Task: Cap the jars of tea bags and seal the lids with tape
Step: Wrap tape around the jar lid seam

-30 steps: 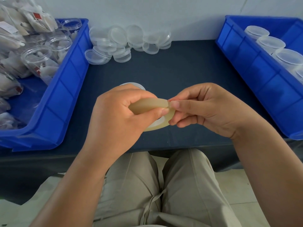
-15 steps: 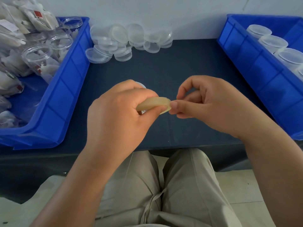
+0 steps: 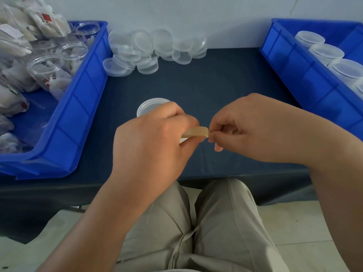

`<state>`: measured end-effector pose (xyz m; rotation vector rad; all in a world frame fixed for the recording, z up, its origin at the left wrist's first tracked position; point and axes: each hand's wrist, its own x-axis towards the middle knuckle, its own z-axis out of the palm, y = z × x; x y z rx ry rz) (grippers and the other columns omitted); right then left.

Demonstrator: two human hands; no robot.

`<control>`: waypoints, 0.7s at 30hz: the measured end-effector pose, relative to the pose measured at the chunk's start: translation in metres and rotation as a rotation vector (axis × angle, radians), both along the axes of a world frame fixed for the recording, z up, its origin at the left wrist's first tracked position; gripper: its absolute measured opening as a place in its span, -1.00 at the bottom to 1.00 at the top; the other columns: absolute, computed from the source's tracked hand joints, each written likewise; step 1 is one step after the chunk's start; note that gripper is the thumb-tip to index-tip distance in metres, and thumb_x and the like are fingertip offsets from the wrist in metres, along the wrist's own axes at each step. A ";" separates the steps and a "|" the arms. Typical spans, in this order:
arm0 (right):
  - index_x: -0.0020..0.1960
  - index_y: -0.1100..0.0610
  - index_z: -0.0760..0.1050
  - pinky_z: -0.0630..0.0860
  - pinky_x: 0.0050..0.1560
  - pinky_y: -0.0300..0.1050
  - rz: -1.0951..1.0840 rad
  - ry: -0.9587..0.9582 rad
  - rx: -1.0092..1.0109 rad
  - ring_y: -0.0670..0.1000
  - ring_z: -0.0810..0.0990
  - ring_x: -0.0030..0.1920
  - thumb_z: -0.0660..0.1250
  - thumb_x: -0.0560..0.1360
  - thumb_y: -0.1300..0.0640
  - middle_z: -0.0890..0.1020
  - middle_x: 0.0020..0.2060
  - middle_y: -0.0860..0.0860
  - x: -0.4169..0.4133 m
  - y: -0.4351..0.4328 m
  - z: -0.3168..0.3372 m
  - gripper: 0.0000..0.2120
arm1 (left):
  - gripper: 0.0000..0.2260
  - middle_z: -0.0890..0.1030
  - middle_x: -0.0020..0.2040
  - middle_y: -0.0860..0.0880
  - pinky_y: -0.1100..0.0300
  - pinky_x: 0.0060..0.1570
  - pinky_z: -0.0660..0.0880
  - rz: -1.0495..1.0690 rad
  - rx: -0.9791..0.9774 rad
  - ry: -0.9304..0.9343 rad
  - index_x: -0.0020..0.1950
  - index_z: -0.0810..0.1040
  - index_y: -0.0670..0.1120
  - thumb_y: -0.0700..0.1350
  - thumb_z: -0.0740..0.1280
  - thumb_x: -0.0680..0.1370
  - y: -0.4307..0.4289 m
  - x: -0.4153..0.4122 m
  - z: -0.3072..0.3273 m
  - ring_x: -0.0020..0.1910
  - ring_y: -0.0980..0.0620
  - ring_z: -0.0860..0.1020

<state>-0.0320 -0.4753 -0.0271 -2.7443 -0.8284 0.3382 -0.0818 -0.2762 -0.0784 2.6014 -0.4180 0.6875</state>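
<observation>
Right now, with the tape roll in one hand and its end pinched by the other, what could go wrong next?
1. The right hand pinches the end of the tape roll only at its fingertips, so the end may slip and stick back down.
2. The capped jar stands partly hidden beyond the left hand; a sharp pull could knock it over.
3. A freed strip might fold onto itself or the fingers.
</observation>
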 end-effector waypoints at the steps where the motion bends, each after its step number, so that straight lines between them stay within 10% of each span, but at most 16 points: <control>1: -0.11 -0.12 0.69 0.64 -0.09 -0.05 0.008 0.002 0.002 -0.23 0.66 -0.21 0.22 0.57 -0.06 0.71 -0.25 -0.33 0.001 0.000 0.000 -0.74 | -0.84 0.63 -0.12 0.11 0.04 -0.41 0.51 -0.003 0.004 0.001 -0.07 0.75 0.10 0.15 0.50 0.59 0.000 0.000 0.000 -0.28 -0.01 0.58; 12: -0.09 -0.19 0.67 0.66 0.00 0.07 0.101 0.188 0.046 -0.16 0.72 -0.15 0.19 0.53 -0.13 0.70 -0.23 -0.42 0.007 -0.006 0.001 -0.73 | -0.83 0.63 -0.14 0.13 0.07 -0.41 0.49 -0.038 -0.011 0.036 -0.10 0.74 0.11 0.17 0.52 0.58 0.002 -0.002 -0.004 -0.34 0.06 0.54; 21: -0.27 -0.07 0.67 0.57 -0.30 -0.05 -0.039 0.006 0.279 -0.06 0.61 -0.29 0.25 0.40 -0.21 0.66 -0.34 -0.15 -0.003 -0.001 -0.018 -0.69 | -0.84 0.61 -0.14 0.11 0.00 -0.36 0.51 -0.018 -0.065 0.068 -0.07 0.75 0.11 0.17 0.51 0.57 0.005 -0.001 -0.004 -0.25 0.02 0.56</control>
